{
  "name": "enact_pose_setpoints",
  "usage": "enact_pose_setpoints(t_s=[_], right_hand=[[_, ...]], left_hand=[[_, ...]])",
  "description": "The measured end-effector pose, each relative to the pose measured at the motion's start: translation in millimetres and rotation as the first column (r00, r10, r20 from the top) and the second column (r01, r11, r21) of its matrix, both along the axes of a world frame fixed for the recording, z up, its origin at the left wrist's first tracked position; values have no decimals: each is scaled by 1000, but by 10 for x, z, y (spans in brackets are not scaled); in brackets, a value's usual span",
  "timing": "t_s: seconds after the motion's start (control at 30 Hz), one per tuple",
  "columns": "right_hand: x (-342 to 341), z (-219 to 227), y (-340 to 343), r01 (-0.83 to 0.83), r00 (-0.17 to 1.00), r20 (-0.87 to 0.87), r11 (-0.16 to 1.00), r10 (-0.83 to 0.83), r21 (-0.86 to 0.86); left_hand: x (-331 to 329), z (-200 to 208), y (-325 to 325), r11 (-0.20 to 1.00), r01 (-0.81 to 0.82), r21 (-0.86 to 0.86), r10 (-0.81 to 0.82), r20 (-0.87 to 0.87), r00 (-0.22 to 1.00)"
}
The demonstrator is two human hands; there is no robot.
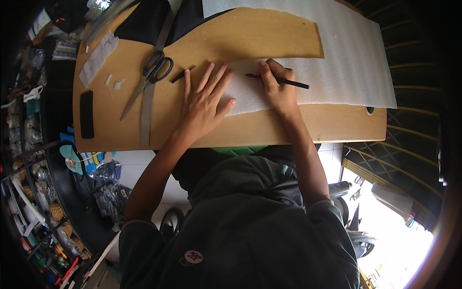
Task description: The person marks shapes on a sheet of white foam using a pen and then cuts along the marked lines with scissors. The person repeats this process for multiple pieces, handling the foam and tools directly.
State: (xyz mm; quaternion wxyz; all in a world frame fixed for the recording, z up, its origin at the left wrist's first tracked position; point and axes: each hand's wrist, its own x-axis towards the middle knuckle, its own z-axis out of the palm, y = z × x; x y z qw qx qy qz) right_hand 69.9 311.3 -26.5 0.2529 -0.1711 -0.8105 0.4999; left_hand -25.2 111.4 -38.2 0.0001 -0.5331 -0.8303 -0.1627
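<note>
My left hand (204,103) lies flat with fingers spread, across the wooden table and the left end of a white foam sheet (356,62). Closed around a slim black pen-like tool (294,83), my right hand (279,89) rests over the same sheet. The tool's tip points left toward my left hand; whether it touches the foam I cannot tell. A small tapered black piece (183,74) lies beside my left fingertips. Left of that hand, black-handled scissors (149,77) lie across a long grey metal ruler (146,118).
On the tabletop (269,33) are black fabric (144,21), a crumpled pale strip (98,58), small white scraps (117,84) and a dark flat bar (86,114). The foam overhangs the table's right edge. Crowded shelves (38,183) stand left; a slatted metal gate (414,86) stands right.
</note>
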Motion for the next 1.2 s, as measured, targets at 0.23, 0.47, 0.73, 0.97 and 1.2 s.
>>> enact_pose_setpoints(t_s=[0.23,0.47,0.73,0.97,1.2], right_hand=[[-22,-15,-29,-7,1000,9,1000,7,7],[-1,5,-20,53,998,23,998,-52,-43],[-24,-29,-19,27,1000,-4,1000,-27,-5],[-41,-29,-22,-1,1000,-11,1000,1,23],[-55,-34,-34,23,1000,4,999,-23,42]], left_hand=[[2,12,1,1000,0,-1,0,-1,1000],[14,12,66,999,-25,35,24,31,999],[122,16,262,994,-100,53,101,-19,995],[56,-33,208,993,-75,86,76,-15,997],[52,-48,215,995,-75,73,76,-11,997]])
